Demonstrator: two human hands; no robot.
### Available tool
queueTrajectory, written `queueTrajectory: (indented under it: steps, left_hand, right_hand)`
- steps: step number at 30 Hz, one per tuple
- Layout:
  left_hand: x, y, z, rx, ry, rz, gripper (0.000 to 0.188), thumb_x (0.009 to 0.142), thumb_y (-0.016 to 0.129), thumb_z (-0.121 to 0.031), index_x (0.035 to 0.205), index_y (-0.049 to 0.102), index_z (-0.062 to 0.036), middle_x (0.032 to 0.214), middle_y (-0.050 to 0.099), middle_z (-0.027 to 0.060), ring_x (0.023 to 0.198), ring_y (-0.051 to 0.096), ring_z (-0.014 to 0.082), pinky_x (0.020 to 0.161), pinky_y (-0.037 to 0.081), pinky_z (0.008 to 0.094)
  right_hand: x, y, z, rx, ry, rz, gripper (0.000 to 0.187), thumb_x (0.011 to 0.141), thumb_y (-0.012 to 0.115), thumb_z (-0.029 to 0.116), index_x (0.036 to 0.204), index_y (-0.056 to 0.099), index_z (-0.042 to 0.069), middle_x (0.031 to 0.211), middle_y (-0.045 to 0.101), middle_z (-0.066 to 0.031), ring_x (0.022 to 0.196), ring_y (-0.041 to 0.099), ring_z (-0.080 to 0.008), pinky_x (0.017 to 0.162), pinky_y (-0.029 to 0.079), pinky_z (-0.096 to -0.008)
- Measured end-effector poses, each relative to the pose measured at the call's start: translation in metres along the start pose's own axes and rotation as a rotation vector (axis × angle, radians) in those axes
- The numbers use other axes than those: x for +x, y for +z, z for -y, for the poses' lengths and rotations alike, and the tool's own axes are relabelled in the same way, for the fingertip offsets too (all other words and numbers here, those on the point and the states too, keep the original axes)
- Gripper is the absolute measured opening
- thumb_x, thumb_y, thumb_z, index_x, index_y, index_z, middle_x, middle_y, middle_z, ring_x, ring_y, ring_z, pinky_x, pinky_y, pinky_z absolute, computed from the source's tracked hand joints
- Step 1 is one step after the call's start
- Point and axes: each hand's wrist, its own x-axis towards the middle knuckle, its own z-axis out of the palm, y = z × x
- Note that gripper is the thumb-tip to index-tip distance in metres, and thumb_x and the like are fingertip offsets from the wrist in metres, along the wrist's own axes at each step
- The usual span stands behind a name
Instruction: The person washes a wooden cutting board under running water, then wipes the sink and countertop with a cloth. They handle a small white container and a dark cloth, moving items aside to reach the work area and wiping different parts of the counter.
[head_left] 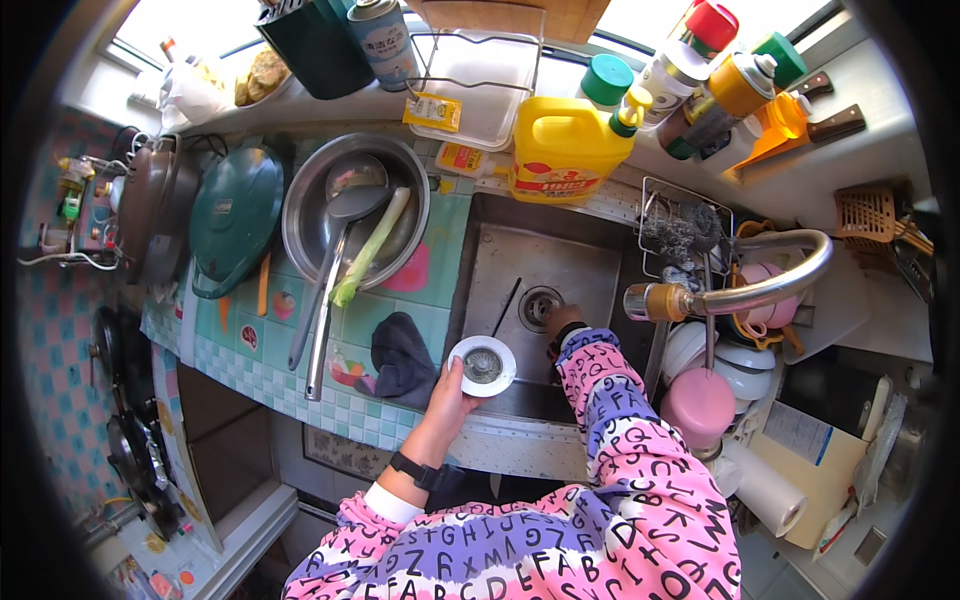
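My left hand [449, 404] is closed on the rim of a round sink strainer [482, 366] with a white rim and a grey ridged middle, held level over the near left edge of the sink [590, 250]. Down in the basin, my right hand [563, 320] reaches to the right side of the drain [541, 309]. Its fingers are mostly hidden by the sleeve and too small to read. A thin dark stick [507, 306] lies left of the drain. Beside my left hand, a crumpled grey cloth [403, 358] rests on the counter.
A steel basin [300, 215] holding a ladle and a green stalk stands left, handles overhanging. Behind the sink is a yellow jug [565, 150]. The faucet [740, 298] arches in from the right, above a pink pot [698, 408] and stacked bowls. A green lid [236, 220] stands far left.
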Motion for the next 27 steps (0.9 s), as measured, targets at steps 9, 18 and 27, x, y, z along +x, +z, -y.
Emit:
queueTrajectory:
  steps: [9, 18, 27]
  left_hand:
    - [0.0, 0.004, -0.002, -0.004, 0.021, 0.087, 0.048, 0.108, 0.028, -0.041, 0.142, 0.037, -0.0078, 0.133, 0.055, 0.0124, 0.116, 0.061, 0.026, 0.092, 0.057, 0.0414]
    - [-0.004, 0.018, -0.02, 0.077, 0.043, 0.107, 0.042, 0.107, 0.035, -0.037, 0.138, 0.041, -0.0089, 0.124, 0.059, 0.0085, 0.108, 0.064, 0.0198, 0.085, 0.058, 0.038]
    - [-0.026, 0.056, -0.049, 0.001, 0.158, 0.346, 0.035, 0.105, 0.046, -0.025, 0.135, 0.046, -0.006, 0.125, 0.059, 0.0073, 0.111, 0.061, 0.018, 0.091, 0.053, 0.0352]
  right_hand:
    - [-0.054, 0.031, -0.071, 0.235, 0.077, -0.071, 0.033, 0.075, 0.072, 0.022, 0.106, 0.072, 0.009, 0.111, 0.069, -0.0163, 0.104, 0.066, -0.0342, 0.09, 0.054, -0.0422]
    - [-0.157, -0.059, -0.037, 0.453, -0.027, -0.479, 0.014, 0.078, 0.065, 0.006, 0.089, 0.073, 0.005, 0.122, 0.06, -0.0192, 0.098, 0.065, -0.0371, 0.085, 0.054, -0.0425]
    - [-0.271, -0.155, 0.046, 0.726, -0.292, -0.982, 0.013, 0.071, 0.069, -0.007, 0.081, 0.068, 0.001, 0.145, 0.046, -0.0196, 0.095, 0.066, -0.0283, 0.084, 0.055, -0.0356]
